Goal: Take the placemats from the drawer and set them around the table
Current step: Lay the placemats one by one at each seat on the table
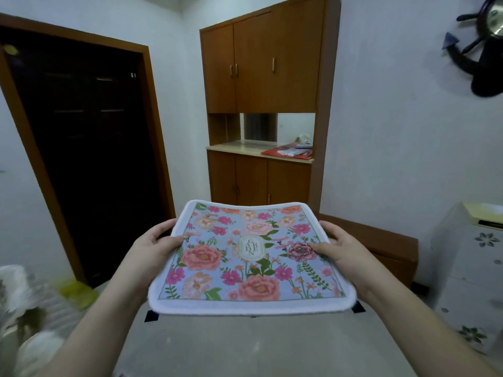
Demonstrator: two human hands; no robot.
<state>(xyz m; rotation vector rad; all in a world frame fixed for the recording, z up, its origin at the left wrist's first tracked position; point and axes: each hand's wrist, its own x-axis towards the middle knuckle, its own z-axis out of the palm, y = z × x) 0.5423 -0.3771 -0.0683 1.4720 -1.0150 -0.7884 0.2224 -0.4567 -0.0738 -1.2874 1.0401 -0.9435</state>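
Plainly, both hands hold one placemat (251, 258) between them, above the near grey tabletop (245, 346). The left hand (152, 247) has its grip on the mat's left edge, thumb lying on the printed face and fingers curled under the white border. The right hand (339, 247) grips the right edge the same way, thumb on top near a dark pink rose, fingers beneath. The mat is held roughly level, its far edge bowed up a little; it shows pink and orange flowers on pale blue, with a small label reading GARDEN in the middle.

Beyond the mat stands a brown cabinet (261, 69) with a red item (288, 153) on its ledge. A dark doorway (81, 148) is to the left, and a white flowered chest (473, 270) to the right. A dark clock (487, 44) hangs on the wall at upper right.
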